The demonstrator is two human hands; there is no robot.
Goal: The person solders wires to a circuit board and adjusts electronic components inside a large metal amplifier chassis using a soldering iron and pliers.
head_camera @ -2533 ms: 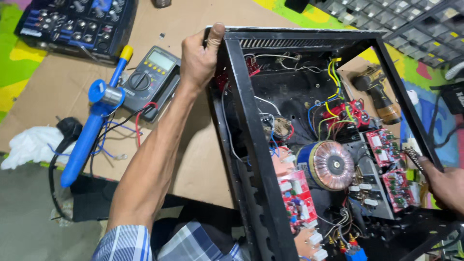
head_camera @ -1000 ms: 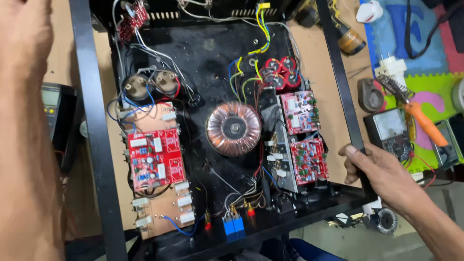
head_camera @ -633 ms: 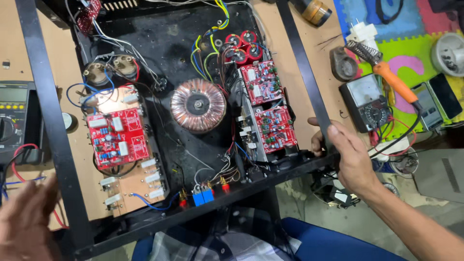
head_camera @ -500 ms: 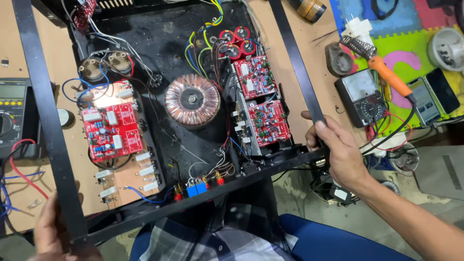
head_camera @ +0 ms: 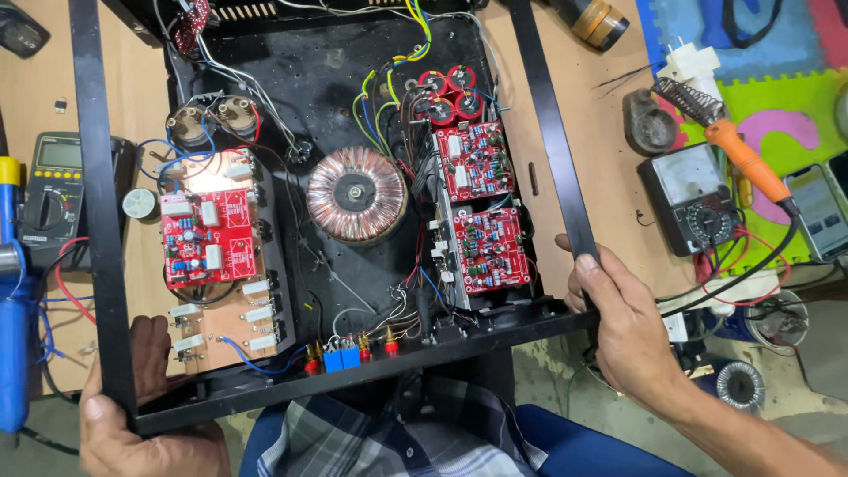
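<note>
An open black metal amplifier chassis (head_camera: pixel 104 265) lies in front of me on a cardboard-covered bench. Inside it sit a copper toroidal transformer (head_camera: pixel 356 194), red circuit boards (head_camera: pixel 481 212) on the right, another red board (head_camera: pixel 208 238) on the left, and coloured wiring. My left hand (head_camera: pixel 141 411) grips the chassis frame at its near left corner. My right hand (head_camera: pixel 623 322) holds the near right corner where the side rail meets the front bar.
A digital multimeter (head_camera: pixel 55 190) and a blue desoldering pump (head_camera: pixel 11 318) lie left of the chassis. To the right are an analogue meter (head_camera: pixel 693 199), an orange-handled soldering iron (head_camera: pixel 738 155), a phone (head_camera: pixel 817 212) and coloured foam mats (head_camera: pixel 777 97). My lap in plaid cloth (head_camera: pixel 415 442) is below.
The view swung from the chassis's left side to straight above it. My left hand left the top edge, came down and took the near left corner. My right hand stayed on the right corner.
</note>
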